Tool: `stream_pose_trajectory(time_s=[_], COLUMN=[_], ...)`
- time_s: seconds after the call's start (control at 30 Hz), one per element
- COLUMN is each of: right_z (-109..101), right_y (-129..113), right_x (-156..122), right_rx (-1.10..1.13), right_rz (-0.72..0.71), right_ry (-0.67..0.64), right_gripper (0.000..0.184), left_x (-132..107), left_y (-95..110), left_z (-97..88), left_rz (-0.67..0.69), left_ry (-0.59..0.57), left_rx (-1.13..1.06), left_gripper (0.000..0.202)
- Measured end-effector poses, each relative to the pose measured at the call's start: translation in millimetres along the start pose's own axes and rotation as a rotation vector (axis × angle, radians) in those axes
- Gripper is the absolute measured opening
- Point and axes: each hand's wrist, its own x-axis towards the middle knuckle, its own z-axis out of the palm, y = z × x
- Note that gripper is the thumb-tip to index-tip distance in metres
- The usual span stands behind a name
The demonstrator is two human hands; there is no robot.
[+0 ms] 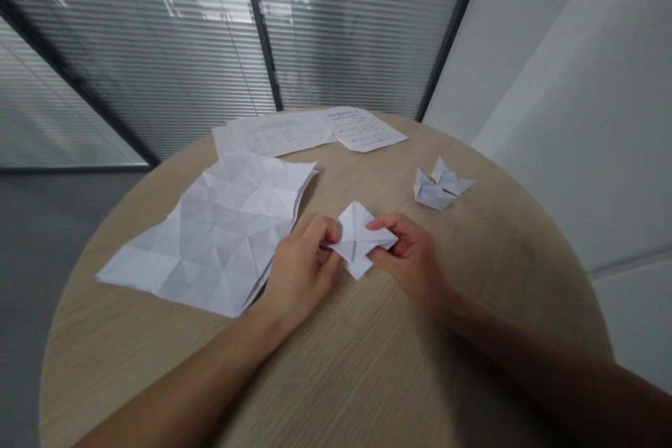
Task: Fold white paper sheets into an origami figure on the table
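A small folded white paper piece point(357, 241), star-shaped with a centre crease, is held just above the tabletop between both hands. My left hand point(300, 264) pinches its left point between thumb and fingers. My right hand point(407, 257) grips its right side, with the fingertips on top. To the left of my left hand lies a large creased sheet of white paper point(220, 234), unfolded and marked with many fold lines. Its edge nearly meets my left hand.
Printed paper sheets point(309, 129) lie at the far edge of the round wood-grain table point(336, 378). A finished-looking folded paper model point(441, 185) sits on the right. Slatted glass partitions stand behind the table, a white wall at right.
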Motion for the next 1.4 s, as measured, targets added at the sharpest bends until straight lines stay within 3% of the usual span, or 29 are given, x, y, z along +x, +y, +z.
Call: stream_pose_trajectory(time_s=[0.1,0.17,0.3,0.43,0.57,0.67,0.83,0.93,1.1,1.27,1.4], right_z=[2.3,2.5,1.7,0.4,-4.8,-11.0,-17.0,-16.7,-16.2,-17.1,-16.8], right_y=[-2.1,-1.8,-0.4,-2.2,-4.9,-6.2,-7.1,-5.6,-1.4,-2.1,-5.0], right_x=[0.3,0.2,-3.2,-6.9,-4.4,0.5,6.3,7.3,9.0,11.0,11.0], right_rx=[0.007,-0.013,-0.065,-0.121,-0.224,-0.255,-0.177,-0.164,-0.085,-0.069,-0.063], right_rz=[-0.053,-0.057,-0.018,-0.037,-0.153,-0.186,-0.141,-0.086,-0.08,-0.021,-0.01], right_ry=[0.03,0.051,0.03,-0.061,-0.063,-0.042,-0.045,-0.009,0.026,0.035,0.076], right_gripper=[0.034,0.039,0.038,0.03,0.025,0.018,0.015,0.025,0.048,0.037,0.025], left_x=[-0.8,-1.0,1.4,5.3,6.7,6.5,5.9,5.8,5.3,5.1,4.9], left_y=[0.8,1.9,5.2,7.9,6.3,2.9,2.3,5.2,7.2,2.1,-2.7], left_z=[-1.1,-1.7,-1.3,0.2,0.4,-1.6,-6.4,-5.7,-3.0,-0.8,-0.2], left_rz=[0.103,0.093,-0.127,-0.318,-0.401,-0.399,-0.385,-0.401,-0.42,-0.365,-0.296], left_ry=[0.05,0.069,0.114,0.155,0.091,0.028,-0.146,-0.142,-0.117,-0.091,-0.081], left_rx=[0.053,0.06,-0.073,-0.46,-0.707,-0.775,-0.731,-0.674,-0.752,-0.672,-0.408], left_gripper=[0.012,0.011,0.011,0.013,0.04,0.025,0.029,0.026,0.039,0.033,0.014])
